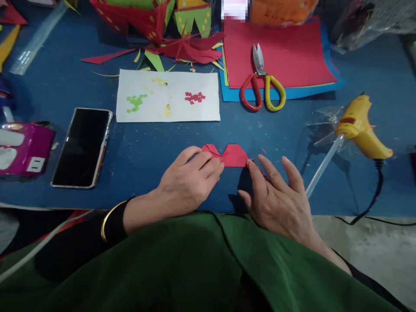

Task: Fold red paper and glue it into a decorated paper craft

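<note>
A small folded red paper [234, 156] lies on the blue table near its front edge, with two angled flaps and a notch between them. My left hand [191, 180] rests over its left part, the fingers together and pressing it down. My right hand [279, 195] has its fingers spread, and its index fingertip touches the paper's right corner. Beyond the paper, a white sheet [175, 97] carries small green, yellow and red paper bits. Scissors [259, 65] with one red and one yellow handle lie on stacked red [292, 56] and blue sheets.
A phone [82, 147] and a magenta device [29, 147] lie at the left. The yellow glue gun [360, 128] is at the right, its cord hanging over the table edge. Paper scraps [182, 50] and red-green paper shapes [139, 17] sit at the back.
</note>
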The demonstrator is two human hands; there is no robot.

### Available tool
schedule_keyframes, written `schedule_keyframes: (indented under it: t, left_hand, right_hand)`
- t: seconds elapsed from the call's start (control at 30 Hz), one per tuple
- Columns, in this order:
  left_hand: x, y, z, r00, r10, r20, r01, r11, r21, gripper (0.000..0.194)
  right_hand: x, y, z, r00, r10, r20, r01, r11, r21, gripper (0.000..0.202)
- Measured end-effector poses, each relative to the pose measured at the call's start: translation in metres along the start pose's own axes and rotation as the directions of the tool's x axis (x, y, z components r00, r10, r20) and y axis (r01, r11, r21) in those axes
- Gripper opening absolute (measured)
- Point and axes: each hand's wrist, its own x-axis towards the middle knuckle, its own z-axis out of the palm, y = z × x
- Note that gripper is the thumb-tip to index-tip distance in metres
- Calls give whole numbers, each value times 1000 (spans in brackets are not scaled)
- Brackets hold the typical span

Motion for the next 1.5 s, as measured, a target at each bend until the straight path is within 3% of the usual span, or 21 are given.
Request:
schedule_keyframes:
  t: [0.3, 0.4, 0.47, 0.57, 0.67, 0.8, 1.1, 1.5]
  left_hand:
    - [0, -3, 7, 997, -26, -76, 27, 999, 20, 26]
    - [1, -4, 9, 991, -102, -91, 95, 992, -79, 25]
    - [1, -4, 10, 979, -194, -64, 183, 971, -152, 22]
    - [1, -5, 9, 930, -367, 23, 361, 898, -253, 24]
    - [3, -5, 7, 851, -507, 134, 519, 779, -351, 24]
    - [6, -5, 4, 779, -576, 246, 623, 671, -401, 23]
    - [3, -8, 1, 707, -643, 294, 701, 581, -414, 23]
    - [-2, -9, -2, 687, -670, 281, 719, 573, -394, 22]
  right_hand:
    - [-5, -6, 6, 989, 141, -41, -138, 988, 68, 56]
    - [0, -6, 6, 971, 201, -131, -191, 978, 83, 57]
    - [6, -6, 8, 969, 173, -179, -150, 979, 137, 56]
    - [17, -8, 13, 976, 57, -209, -10, 975, 223, 45]
    - [25, -12, 19, 982, -24, -186, 76, 956, 283, 35]
    - [28, -14, 22, 984, -80, -161, 124, 951, 284, 33]
    - [27, -13, 23, 982, -132, -133, 159, 963, 217, 35]
    - [25, -12, 23, 988, -116, -107, 137, 966, 219, 36]
